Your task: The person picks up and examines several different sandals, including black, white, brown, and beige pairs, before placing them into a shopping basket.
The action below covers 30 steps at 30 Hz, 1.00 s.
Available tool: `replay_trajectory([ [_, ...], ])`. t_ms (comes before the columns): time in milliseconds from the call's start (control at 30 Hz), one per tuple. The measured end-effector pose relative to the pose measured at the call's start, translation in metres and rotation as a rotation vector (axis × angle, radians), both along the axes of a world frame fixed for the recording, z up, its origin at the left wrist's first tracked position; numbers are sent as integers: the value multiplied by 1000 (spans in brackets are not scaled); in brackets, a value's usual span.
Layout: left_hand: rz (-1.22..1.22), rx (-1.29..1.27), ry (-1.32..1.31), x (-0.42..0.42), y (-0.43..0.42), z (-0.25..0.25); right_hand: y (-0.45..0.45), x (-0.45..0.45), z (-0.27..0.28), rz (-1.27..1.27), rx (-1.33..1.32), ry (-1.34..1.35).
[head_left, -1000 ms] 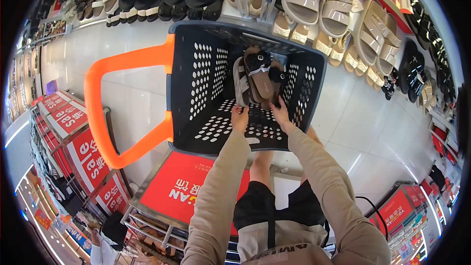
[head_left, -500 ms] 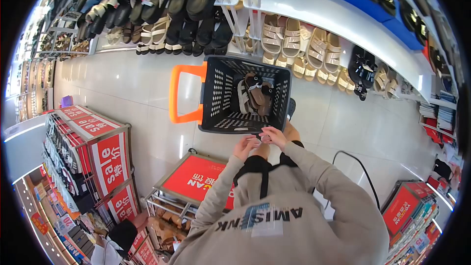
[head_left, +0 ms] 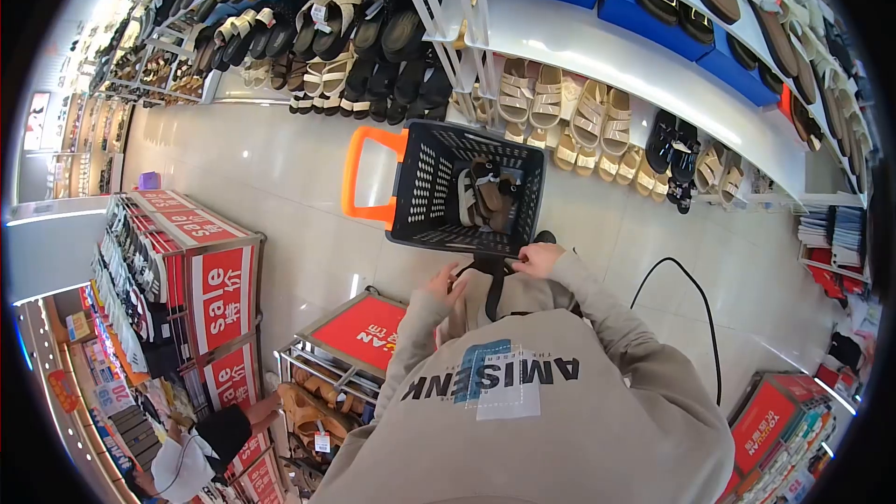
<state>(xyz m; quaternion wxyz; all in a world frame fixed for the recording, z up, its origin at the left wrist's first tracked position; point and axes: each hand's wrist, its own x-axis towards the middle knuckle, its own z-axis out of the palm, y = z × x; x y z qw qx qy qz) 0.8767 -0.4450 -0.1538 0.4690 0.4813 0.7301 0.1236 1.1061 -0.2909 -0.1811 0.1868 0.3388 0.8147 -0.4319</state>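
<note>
A dark basket (head_left: 471, 182) with an orange handle (head_left: 353, 173) stands on the floor in front of me. Brown and light sandals (head_left: 487, 194) with black straps lie inside it. My left hand (head_left: 446, 284) is beside my waist, below the basket, its fingers apart and holding nothing visible. Near the basket's lower right corner, my right hand (head_left: 537, 259) is bent inward at the front of my sweatshirt (head_left: 509, 373). Its fingertips are too small to make out, and so is anything between them.
Shelves of sandals (head_left: 588, 112) run along the far side. Red sale racks (head_left: 222, 294) stand at the left, and a red-topped stand (head_left: 359, 329) is near my left arm. A person (head_left: 187, 457) is at the lower left. A black cable (head_left: 705, 303) curves at the right.
Both hands have left the sandals and drawn back to my waist, then moved apart. I stand more upright, so the basket looks smaller and more of the shelves shows.
</note>
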Motion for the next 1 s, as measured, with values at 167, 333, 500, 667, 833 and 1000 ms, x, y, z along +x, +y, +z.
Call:
replay_trajectory([
  [167,173,-50,16,-34,-6,18,16,14,-7,-71,-6,26],
  [333,141,307,312,-133,-14,-11,18,-2,-3,-132,53,3],
  [500,227,409,432,-235,33,-39,-9,-46,-2,-418,104,75],
  [667,152,259,348,-289,70,-65,-71,-115,-18,-665,88,50],
  [833,129,242,44,-303,83,-126,-96,-204,-12,-376,-119,35],
  [1000,78,308,-32,-284,85,-96,-85,-260,7,-453,149,150],
])
